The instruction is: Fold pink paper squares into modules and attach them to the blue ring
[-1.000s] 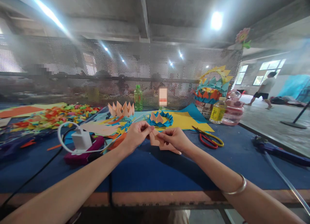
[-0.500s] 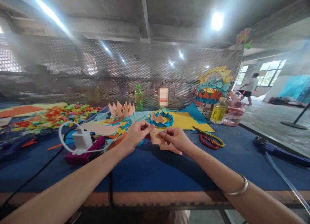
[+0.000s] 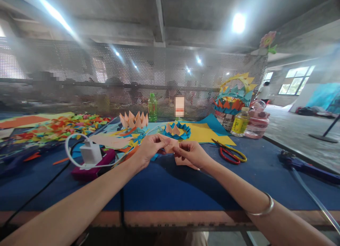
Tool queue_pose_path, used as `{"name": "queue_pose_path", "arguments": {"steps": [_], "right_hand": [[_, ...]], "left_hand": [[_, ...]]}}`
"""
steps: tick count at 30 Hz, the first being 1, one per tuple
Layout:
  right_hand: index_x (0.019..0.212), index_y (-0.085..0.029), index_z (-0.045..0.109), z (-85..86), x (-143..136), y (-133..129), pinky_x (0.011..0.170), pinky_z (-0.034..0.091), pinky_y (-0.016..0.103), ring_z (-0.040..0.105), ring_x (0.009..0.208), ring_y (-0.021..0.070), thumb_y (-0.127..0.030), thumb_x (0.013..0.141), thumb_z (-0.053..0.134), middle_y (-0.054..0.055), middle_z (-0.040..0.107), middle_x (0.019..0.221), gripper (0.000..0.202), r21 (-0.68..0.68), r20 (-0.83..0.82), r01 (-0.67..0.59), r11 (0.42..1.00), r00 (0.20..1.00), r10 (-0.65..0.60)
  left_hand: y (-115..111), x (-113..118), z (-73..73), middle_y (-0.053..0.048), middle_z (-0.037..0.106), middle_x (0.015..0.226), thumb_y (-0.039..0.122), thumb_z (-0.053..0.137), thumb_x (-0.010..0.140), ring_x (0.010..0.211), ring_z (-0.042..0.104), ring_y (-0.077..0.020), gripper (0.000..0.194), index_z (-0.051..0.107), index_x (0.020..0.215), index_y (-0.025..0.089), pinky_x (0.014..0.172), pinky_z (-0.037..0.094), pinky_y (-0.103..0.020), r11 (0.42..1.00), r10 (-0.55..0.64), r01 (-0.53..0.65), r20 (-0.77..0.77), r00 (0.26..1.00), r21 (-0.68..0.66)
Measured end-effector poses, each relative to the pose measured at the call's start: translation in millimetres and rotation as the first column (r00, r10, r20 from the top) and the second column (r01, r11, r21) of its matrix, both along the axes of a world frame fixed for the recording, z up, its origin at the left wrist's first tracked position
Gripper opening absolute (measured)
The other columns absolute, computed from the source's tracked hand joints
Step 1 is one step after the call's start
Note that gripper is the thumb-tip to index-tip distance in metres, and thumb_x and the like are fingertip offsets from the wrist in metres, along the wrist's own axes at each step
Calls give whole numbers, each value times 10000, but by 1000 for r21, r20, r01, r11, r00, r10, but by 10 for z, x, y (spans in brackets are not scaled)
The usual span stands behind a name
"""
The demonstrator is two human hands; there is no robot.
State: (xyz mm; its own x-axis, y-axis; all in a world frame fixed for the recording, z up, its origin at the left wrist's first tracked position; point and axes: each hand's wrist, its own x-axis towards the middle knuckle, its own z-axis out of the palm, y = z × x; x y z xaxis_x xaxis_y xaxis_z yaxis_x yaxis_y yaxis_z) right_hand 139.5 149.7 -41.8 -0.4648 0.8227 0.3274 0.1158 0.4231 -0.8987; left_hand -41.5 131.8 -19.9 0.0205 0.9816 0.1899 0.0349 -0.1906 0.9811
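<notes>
Between my two hands is a peach paper piece (image 3: 171, 146), pinched at its left side by my left hand (image 3: 154, 148) and at its right side by my right hand (image 3: 189, 152). Another peach paper piece (image 3: 184, 162) lies on the blue table just below my right fingers. Right behind the hands sits a blue pointed paper ring (image 3: 186, 132) with small peach points (image 3: 173, 129) inside it. A peach paper crown (image 3: 134, 120) stands to the left of the ring.
Red-and-yellow-handled scissors (image 3: 231, 154) lie right of my hand. A white charger (image 3: 90, 154) rests on a purple power strip (image 3: 79, 171) at left. Bottles (image 3: 239, 122), paper scraps (image 3: 69, 127), yellow sheets (image 3: 209, 134) and a blue glue gun (image 3: 305, 166) are around.
The held peach paper has been raised and turned, now lying more level between my fingers. In the background at right, the walking person has moved left, partly behind the mesh.
</notes>
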Motion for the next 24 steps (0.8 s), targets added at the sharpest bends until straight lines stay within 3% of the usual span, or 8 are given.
{"name": "queue_pose_path", "arguments": {"steps": [6,13,17,20,24], "right_hand": [[658,-169,639,-8,9,38,529,399,239,502,537,102,-589,722,684,3,624,621,427,-15,-33,20,1000,999,-21],[915,-198,538,-4,-9,10,549,428,246,569,602,129,-441,719,695,-10,649,694,349,-48,-123,59,997,990,-65],[904,-219,501,29,-15,-22,523,363,232,494,527,99,-343,739,680,-65,590,613,274,14,-197,92,996,976,-88],[804,-202,565,35,-17,-27,541,369,237,531,613,108,-328,750,647,-25,616,699,160,41,-211,84,996,975,-73],[840,-184,645,24,-15,-9,555,382,244,544,647,116,-318,743,634,3,644,753,166,4,-215,107,994,971,-103]], "left_hand": [[-5,0,4,-6,643,676,356,797,572,585,607,-135,324,611,730,145,500,506,-241,1000,12,-12,6,1000,-7],[16,-13,-14,84,583,533,336,779,631,415,588,-138,420,473,887,206,429,475,-236,982,100,-73,-150,984,175],[14,-2,-14,77,584,546,372,789,634,455,605,-134,420,431,786,216,451,490,-231,989,33,-25,-49,998,143],[-5,16,4,71,567,595,356,813,606,520,601,-120,397,485,762,196,471,500,-223,995,-9,6,29,1000,98],[-25,31,26,26,594,714,328,815,604,601,584,-107,317,596,754,152,514,498,-217,996,-1,-2,27,1000,84]]}}
